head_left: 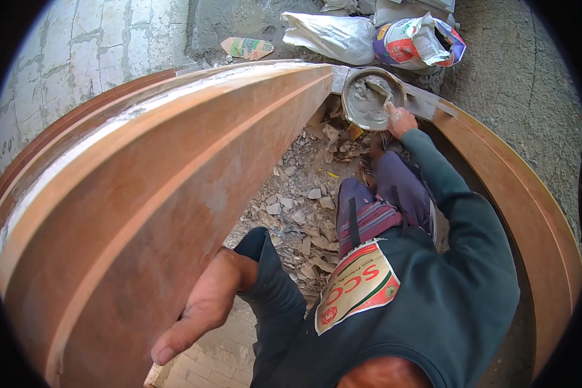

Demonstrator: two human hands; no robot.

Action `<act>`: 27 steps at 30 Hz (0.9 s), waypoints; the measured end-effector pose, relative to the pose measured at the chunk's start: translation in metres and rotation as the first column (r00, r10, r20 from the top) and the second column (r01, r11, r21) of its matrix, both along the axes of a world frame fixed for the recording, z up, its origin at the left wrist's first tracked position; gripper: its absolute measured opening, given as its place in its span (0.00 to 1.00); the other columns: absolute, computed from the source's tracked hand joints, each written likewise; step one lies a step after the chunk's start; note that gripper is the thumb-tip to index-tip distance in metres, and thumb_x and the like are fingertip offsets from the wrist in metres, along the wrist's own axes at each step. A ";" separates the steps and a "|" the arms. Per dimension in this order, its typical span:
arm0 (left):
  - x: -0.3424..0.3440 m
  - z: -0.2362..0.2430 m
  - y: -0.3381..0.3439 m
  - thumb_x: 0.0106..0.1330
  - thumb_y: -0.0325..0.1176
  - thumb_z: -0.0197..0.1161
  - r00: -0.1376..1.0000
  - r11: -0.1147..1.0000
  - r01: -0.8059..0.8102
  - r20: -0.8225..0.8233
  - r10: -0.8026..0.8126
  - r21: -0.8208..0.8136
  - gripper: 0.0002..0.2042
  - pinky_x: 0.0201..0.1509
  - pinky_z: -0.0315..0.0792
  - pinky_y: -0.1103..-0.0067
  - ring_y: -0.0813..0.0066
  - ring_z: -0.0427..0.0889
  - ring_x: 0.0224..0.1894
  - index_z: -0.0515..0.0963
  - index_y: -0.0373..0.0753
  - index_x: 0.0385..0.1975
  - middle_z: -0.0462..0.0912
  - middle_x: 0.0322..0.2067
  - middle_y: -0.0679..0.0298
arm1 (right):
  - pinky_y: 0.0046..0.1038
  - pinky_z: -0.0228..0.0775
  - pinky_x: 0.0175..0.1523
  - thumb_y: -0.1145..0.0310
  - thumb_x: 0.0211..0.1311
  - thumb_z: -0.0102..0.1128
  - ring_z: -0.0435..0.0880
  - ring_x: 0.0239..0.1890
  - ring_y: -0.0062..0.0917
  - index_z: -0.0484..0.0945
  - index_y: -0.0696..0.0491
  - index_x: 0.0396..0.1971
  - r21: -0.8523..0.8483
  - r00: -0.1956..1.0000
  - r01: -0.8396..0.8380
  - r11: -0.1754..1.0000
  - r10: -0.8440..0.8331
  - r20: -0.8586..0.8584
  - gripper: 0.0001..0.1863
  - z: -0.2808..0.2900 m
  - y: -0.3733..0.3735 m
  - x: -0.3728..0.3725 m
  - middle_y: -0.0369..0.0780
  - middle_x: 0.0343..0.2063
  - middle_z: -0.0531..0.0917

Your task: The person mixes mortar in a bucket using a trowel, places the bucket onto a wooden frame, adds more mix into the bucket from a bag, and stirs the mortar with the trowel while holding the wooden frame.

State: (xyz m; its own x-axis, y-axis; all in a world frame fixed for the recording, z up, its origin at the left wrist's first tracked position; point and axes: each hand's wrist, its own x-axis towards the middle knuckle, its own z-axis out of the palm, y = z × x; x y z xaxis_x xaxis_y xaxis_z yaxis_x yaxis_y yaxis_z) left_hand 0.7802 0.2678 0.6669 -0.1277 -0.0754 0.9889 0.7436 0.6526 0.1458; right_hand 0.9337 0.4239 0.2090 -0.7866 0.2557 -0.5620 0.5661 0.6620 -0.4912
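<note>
My right hand (401, 121) reaches out at the upper right and grips a mortar-smeared trowel (383, 89). The trowel's blade dips into a round metal bowl (347, 107) of wet grey mortar (366, 100). The bowl rests at the far corner of a brown wooden frame. At lower left, my left hand (210, 301) lies against the frame's broad brown board (129, 258). Its one plainly visible digit is stretched out toward the bottom; the other fingers are mostly hidden, and nothing shows in the hand.
Broken stone and scraps (297, 210) cover the ground inside the frame, by my legs (394, 181). The frame's right board (517, 174) curves past my right arm. Beyond lie a white sack (330, 35), an opened colourful bag (410, 45) and a torn carton piece (247, 48).
</note>
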 end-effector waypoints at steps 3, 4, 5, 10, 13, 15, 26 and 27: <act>-0.005 -0.003 0.009 0.72 0.51 0.43 1.000 1.000 -0.005 -0.019 0.005 -0.022 0.31 0.65 0.61 0.70 0.64 0.64 0.61 0.56 0.25 0.60 0.61 0.60 0.49 | 0.46 0.71 0.45 0.67 0.55 0.55 0.80 0.40 0.51 0.72 0.55 0.41 -0.010 0.985 0.171 0.985 -0.171 0.004 0.14 -0.066 -0.029 0.013 0.56 0.34 0.80; -0.006 -0.005 0.005 0.73 0.47 0.43 0.999 0.999 0.035 0.031 -0.036 0.029 0.27 0.67 0.56 0.70 0.68 0.61 0.63 0.58 0.31 0.61 0.59 0.63 0.56 | 0.46 0.70 0.46 0.66 0.55 0.56 0.79 0.42 0.50 0.72 0.56 0.40 -0.045 0.960 0.276 0.960 -0.278 -0.029 0.14 -0.080 -0.038 0.015 0.56 0.34 0.80; -0.006 -0.003 -0.001 0.73 0.47 0.43 0.999 0.999 0.027 0.024 -0.028 0.026 0.27 0.67 0.56 0.70 0.68 0.61 0.63 0.58 0.31 0.61 0.59 0.63 0.56 | 0.46 0.70 0.46 0.66 0.55 0.56 0.79 0.42 0.50 0.72 0.56 0.40 -0.050 0.962 0.268 0.962 -0.270 -0.035 0.14 -0.077 -0.037 0.015 0.56 0.34 0.80; -0.006 0.002 -0.001 0.72 0.47 0.43 0.996 0.997 0.077 -0.040 -0.078 -0.009 0.28 0.66 0.57 0.68 0.67 0.62 0.62 0.57 0.30 0.62 0.59 0.63 0.53 | 0.42 0.70 0.48 0.62 0.52 0.60 0.80 0.42 0.48 0.74 0.58 0.39 -0.214 0.909 0.384 0.898 -0.408 -0.080 0.18 -0.048 -0.022 0.023 0.54 0.35 0.80; -0.007 0.002 0.005 0.72 0.47 0.43 0.994 0.995 0.094 -0.057 -0.096 -0.032 0.27 0.64 0.60 0.69 0.65 0.64 0.59 0.59 0.27 0.59 0.62 0.59 0.51 | 0.40 0.71 0.47 0.61 0.52 0.61 0.81 0.40 0.47 0.75 0.56 0.39 -0.104 0.901 0.429 0.897 -0.434 -0.021 0.17 -0.080 -0.035 0.027 0.54 0.35 0.81; -0.013 0.004 0.007 0.74 0.45 0.42 0.985 0.992 0.091 -0.140 -0.103 -0.085 0.26 0.60 0.62 0.71 0.65 0.68 0.52 0.63 0.22 0.53 0.67 0.50 0.48 | 0.40 0.72 0.44 0.61 0.53 0.61 0.81 0.38 0.46 0.75 0.55 0.41 -0.197 0.973 0.220 0.955 -0.230 -0.028 0.18 -0.086 -0.030 0.008 0.53 0.34 0.81; -0.007 0.014 -0.009 0.66 0.36 0.49 0.998 0.986 -0.037 -0.049 0.029 -0.162 0.18 0.52 0.67 0.71 0.65 0.65 0.44 0.60 0.22 0.40 0.58 0.39 0.52 | 0.38 0.70 0.45 0.62 0.54 0.59 0.80 0.38 0.44 0.77 0.58 0.34 -0.275 0.896 0.424 0.863 -0.444 -0.011 0.15 -0.074 -0.026 0.009 0.53 0.33 0.81; -0.009 0.017 -0.012 0.65 0.36 0.50 0.996 0.985 -0.025 -0.087 0.010 -0.173 0.17 0.50 0.68 0.71 0.64 0.65 0.44 0.61 0.22 0.37 0.57 0.39 0.52 | 0.38 0.70 0.46 0.62 0.55 0.59 0.80 0.39 0.44 0.77 0.57 0.35 -0.262 0.874 0.434 0.862 -0.473 -0.111 0.14 -0.066 -0.026 0.019 0.53 0.35 0.80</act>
